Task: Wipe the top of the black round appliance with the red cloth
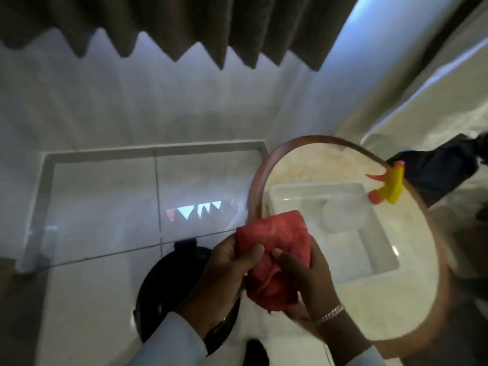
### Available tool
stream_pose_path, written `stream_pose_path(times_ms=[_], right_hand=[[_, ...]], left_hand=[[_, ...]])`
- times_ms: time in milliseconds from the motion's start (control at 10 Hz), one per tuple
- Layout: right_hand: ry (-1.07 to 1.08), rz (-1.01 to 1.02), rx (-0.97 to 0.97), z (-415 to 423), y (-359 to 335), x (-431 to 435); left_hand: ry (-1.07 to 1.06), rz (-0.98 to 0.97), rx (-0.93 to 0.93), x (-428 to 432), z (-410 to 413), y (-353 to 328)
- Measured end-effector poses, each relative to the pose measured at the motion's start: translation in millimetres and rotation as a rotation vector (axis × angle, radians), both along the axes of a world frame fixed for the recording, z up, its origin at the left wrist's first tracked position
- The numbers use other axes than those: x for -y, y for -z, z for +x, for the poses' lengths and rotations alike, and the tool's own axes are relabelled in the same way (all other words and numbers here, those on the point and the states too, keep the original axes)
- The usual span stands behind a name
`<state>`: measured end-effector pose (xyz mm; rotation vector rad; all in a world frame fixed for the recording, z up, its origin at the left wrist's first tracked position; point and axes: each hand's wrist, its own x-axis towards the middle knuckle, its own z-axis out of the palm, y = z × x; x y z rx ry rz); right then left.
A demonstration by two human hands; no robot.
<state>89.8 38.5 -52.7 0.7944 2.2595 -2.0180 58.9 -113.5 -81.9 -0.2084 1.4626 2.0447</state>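
A bunched red cloth (277,249) is held in the air between both hands, at the lower middle of the head view. My left hand (224,273) grips its left side with the thumb on top. My right hand (306,281), a bracelet on its wrist, holds the cloth's right and lower part. The black round appliance (163,283) sits on the white tiled floor below and to the left of the hands, and my left hand and sleeve cover much of its top.
A round wood-rimmed table (412,294) stands to the right, bearing a white plastic tray (375,249) and a yellow and red spray bottle (390,186). Dark curtains (184,27) hang at the back. A raised white ledge (148,151) borders the floor.
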Motion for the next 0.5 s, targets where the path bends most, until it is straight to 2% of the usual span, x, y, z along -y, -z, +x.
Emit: stream_pose_path(times_ms=[100,200,300,500], right_hand=[[0.083,0.045,0.069,-18,7,-60],[0.107,0.184,0.134,-32,29,-94],[0.059,0.358,0.178,-46,49,-117],[-0.198,0.501,0.254,-51,73,-126]], left_hand=[[-0.026,-0.529,-0.326,-67,-15,-16],[-0.075,-0.698,-0.326,-122,-19,-23],[-0.032,-0.832,-0.304,-159,-17,-18],[-0.042,-0.869,-0.318,-167,-6,-7]])
